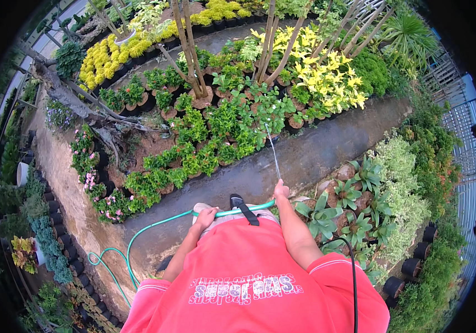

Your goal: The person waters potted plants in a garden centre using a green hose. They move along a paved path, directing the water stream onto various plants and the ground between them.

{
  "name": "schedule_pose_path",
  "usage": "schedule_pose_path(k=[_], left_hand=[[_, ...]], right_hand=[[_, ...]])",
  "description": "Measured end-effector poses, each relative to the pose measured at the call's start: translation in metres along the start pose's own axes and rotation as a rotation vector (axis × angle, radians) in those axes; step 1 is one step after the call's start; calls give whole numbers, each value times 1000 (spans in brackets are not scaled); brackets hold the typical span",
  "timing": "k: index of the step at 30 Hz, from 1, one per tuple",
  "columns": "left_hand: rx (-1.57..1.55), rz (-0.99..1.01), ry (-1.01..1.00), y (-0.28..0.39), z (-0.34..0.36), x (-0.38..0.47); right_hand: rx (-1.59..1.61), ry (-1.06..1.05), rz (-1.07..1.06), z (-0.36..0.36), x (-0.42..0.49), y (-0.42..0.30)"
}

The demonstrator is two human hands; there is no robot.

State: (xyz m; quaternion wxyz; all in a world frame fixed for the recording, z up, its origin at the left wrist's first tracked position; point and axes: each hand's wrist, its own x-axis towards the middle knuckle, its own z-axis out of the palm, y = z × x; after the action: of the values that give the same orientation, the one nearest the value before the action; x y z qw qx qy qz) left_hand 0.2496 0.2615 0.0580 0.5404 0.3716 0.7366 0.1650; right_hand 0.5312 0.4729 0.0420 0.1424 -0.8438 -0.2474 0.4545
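Observation:
My right hand is closed around the front end of a green garden hose, at the right of my waist. A thin stream of water leaves it and reaches the leafy potted plants across the wet path. Farther back along the same hose, my left hand grips it at the left of my waist. From there the hose curves down to the left and lies in loops on the ground. The nozzle end is mostly hidden by my right fingers.
A wet path runs between the beds. Bromeliads grow close on my right. Pink-flowering plants edge the bed at left, near a gnarled trunk. Slender tree trunks rise among the pots. A black cable hangs by my right sleeve.

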Motion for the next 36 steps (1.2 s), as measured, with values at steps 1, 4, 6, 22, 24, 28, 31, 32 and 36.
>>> schedule_pose_path(k=[1, 4, 6, 22, 24, 28, 31, 32, 36], left_hand=[[-3, -1, 0, 0, 0, 0], [-7, 0, -5, -1, -1, 2], [-16, 22, 11, -2, -1, 2], [13, -4, 4, 14, -9, -1], [18, -18, 2, 14, -10, 0], [6, -12, 22, 14, -11, 2], [-19, -11, 26, 14, -13, 4], [-16, -20, 20, 14, -14, 5], [-54, -11, 15, 12, -17, 11]], right_hand=[[-8, 0, -11, 0, 0, 0], [-30, -9, 1, 2, 2, -1], [-35, -28, 23, 2, 4, -1], [-181, -190, -75, 10, 14, -10], [-166, -200, -119, 11, 14, -12], [-114, -205, -151, 13, 10, -21], [-118, -182, -164, 13, 2, -31], [-132, -166, -160, 12, -1, -35], [-146, -140, -121, 13, -8, -46]])
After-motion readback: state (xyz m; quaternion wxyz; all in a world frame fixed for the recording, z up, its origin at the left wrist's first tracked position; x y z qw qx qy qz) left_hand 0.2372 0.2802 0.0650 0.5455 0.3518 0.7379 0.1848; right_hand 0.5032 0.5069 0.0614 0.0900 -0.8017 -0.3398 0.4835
